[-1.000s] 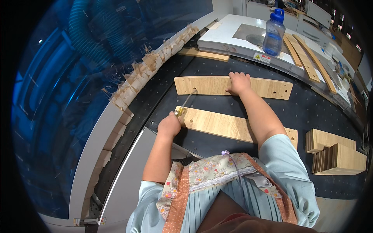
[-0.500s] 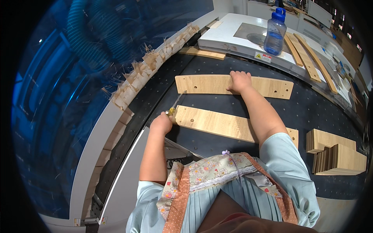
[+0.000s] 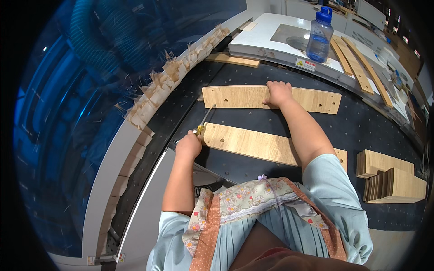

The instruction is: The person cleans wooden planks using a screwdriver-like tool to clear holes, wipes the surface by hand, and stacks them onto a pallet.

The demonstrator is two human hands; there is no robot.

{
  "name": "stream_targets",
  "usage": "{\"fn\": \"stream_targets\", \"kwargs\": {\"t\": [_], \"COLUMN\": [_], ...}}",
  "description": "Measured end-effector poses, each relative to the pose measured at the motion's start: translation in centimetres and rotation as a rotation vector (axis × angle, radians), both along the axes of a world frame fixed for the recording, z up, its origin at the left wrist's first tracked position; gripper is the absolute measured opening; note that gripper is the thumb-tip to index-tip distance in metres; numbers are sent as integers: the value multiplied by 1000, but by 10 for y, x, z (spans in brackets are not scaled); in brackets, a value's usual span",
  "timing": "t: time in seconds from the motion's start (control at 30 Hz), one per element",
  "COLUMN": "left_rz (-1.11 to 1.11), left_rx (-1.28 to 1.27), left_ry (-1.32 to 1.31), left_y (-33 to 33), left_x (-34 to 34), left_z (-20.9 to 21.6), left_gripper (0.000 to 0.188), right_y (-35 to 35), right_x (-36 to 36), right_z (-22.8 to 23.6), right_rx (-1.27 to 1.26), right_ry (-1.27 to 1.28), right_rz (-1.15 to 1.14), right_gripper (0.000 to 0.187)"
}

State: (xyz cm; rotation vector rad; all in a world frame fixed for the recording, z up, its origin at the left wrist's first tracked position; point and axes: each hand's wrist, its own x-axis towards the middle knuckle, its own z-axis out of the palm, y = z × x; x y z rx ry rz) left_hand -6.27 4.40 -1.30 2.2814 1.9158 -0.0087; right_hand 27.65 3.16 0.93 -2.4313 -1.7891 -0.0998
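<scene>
Off the wider hole [image 3: 226,100] now! My left hand [image 3: 189,144], fingers wrapped round the thin-shafted tool [image 3: 200,128], has its tip at the drilled plank's [image 3: 246,96] near-left corner; my right hand [image 3: 279,94] clamps mid-plank on the surface [image 3: 253,119].

A blue-tinted water bottle [image 3: 320,41] stands upright near the front edge of a white machine top [image 3: 264,29], left of three long wooden strips [image 3: 354,67] whose near ends reach that edge; a ribbed hose [image 3: 85,43] shows dimly through a blue panel [image 3: 49,144].
</scene>
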Motion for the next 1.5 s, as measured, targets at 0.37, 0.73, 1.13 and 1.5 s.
{"fn": "stream_targets", "kwargs": {"t": [0.37,0.73,1.13,1.5], "left_rz": [10,10,69,13], "left_rx": [41,24,67,84], "left_ry": [-56,-72,-112,-322], "left_y": [5,7,9,-11], "left_x": [14,16,10,-17], "left_z": [30,25,13,-13], "left_gripper": [38,40,38,41], "right_y": [0,1,-1,-8], "right_x": [1,7,2,28], "right_z": [4,-6,-7,19], "right_rx": [-22,55,49,-154], "right_ry": [24,13,14,71], "right_rz": [-11,13,2,119], "right_gripper": [56,55,54,39]}}
